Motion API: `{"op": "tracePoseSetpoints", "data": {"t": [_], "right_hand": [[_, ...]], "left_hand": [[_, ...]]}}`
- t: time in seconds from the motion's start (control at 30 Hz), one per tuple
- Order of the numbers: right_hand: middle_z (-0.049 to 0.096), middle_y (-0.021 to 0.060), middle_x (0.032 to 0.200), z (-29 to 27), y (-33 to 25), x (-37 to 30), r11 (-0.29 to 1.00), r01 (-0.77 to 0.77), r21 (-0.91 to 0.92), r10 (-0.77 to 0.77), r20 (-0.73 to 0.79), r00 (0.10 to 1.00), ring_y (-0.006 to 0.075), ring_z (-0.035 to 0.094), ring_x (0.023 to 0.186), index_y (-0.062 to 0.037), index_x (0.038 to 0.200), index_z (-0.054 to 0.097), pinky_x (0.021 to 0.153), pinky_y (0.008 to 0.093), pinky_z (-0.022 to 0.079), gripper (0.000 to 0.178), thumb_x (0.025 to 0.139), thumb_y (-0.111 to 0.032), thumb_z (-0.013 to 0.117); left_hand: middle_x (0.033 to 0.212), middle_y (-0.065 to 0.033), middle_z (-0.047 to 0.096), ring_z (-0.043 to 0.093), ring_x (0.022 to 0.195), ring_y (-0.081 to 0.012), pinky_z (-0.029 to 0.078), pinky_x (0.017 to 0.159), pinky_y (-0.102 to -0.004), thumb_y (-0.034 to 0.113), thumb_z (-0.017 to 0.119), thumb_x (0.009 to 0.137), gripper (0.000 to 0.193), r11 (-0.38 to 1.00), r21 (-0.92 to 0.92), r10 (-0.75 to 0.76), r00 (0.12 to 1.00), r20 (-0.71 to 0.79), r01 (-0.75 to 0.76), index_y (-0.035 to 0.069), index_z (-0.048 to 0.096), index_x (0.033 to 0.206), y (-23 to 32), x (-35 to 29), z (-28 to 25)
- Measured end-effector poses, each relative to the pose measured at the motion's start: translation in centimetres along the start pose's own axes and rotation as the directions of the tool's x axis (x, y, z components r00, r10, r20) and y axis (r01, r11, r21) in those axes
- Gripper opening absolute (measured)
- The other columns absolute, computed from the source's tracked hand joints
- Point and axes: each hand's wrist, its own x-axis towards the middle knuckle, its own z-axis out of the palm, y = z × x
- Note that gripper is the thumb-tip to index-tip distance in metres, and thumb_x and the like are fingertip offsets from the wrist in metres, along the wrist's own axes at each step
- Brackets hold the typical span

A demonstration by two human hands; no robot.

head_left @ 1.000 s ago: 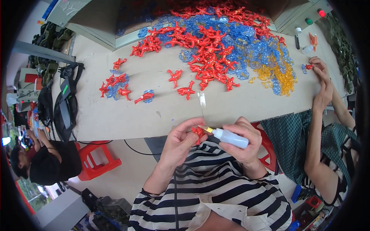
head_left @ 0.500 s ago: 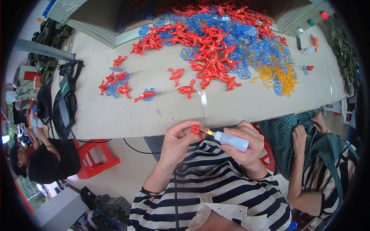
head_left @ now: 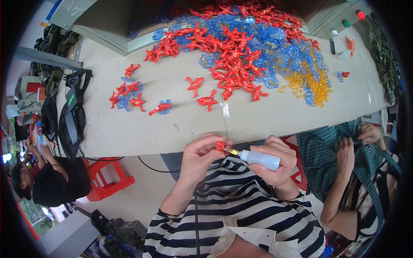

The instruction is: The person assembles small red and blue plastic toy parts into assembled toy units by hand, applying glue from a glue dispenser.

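At the near edge of the pale tabletop [head_left: 146, 135], the red plastic figure [head_left: 220, 146] pinched by the left hand [head_left: 198, 158] should be steadied and the translucent cylindrical plastic bottle [head_left: 260, 159] gripped by the right hand [head_left: 280, 167] squeezed lightly.

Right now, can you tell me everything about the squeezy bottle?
The pale bluish-white, see-through-looking plastic bottle has a round body, a whitish neck and a yellow nozzle narrowing to a thin tip. It lies almost sideways in the right hand, fingers wrapped around it. Its tip points left at the small shiny red piece in the left hand; I can't tell whether they touch.
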Motion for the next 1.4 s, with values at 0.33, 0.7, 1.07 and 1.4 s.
{"op": "tracePoseSetpoints", "data": {"t": [0.33,0.7,1.07,1.4], "right_hand": [[0.062,0.0101,0.066,-0.2,0.1,0.1,1.0,-0.012,0.006,0.012,0.024,1.0,0.0177,0.051,0.052,0.0025,0.09,0.066,0.049,0.0255,0.039,0.035,0.057,-0.004,0.078],[0.062,0.0099,0.09,0.8,2.9,1.4,0.948,-0.294,0.122,0.309,-0.123,0.943,0.0207,0.058,0.081,-0.0006,0.098,0.062,0.073,0.0292,0.046,0.033,0.067,0.0,0.069],[0.062,0.0118,0.089,0.8,4.7,3.1,0.966,-0.16,-0.201,0.119,-0.203,0.972,0.0244,0.058,0.079,0.0001,0.097,0.062,0.071,0.0323,0.046,0.027,0.07,-0.003,0.069],[0.059,0.0147,0.096,-3.4,6.8,5.8,0.782,-0.133,-0.608,-0.029,-0.248,0.968,0.0279,0.054,0.081,-0.0009,0.09,0.062,0.076,0.0369,0.044,0.018,0.072,-0.001,0.065]], "left_hand": [[0.101,-0.0123,0.058,0.062,0.092,-0.0217,0.053,0.078,-0.0284,-0.012,0.061,0.074,0.031,0.996,0.092,0.015,1.0,-0.013,-0.014,-0.002,0.061,0.103,0.0,0.1,0.0],[0.092,-0.0111,0.058,0.063,0.086,-0.0219,0.054,0.075,-0.0302,-0.014,0.054,0.078,0.029,0.997,0.083,0.009,0.999,-0.041,-0.005,-0.003,0.055,0.104,0.4,-0.3,0.6],[0.089,-0.0126,0.059,0.061,0.063,-0.019,0.046,0.048,-0.023,-0.011,0.049,0.079,0.035,0.999,-0.011,0.032,0.994,-0.105,-0.033,-0.001,0.051,0.113,0.3,-0.6,-0.4],[0.095,-0.0124,0.06,0.061,0.074,-0.02,0.048,0.058,-0.0257,0.005,0.053,0.088,0.03,0.998,-0.057,-0.01,0.999,-0.032,0.008,0.0,0.048,0.118,0.6,-0.2,0.9]]}}
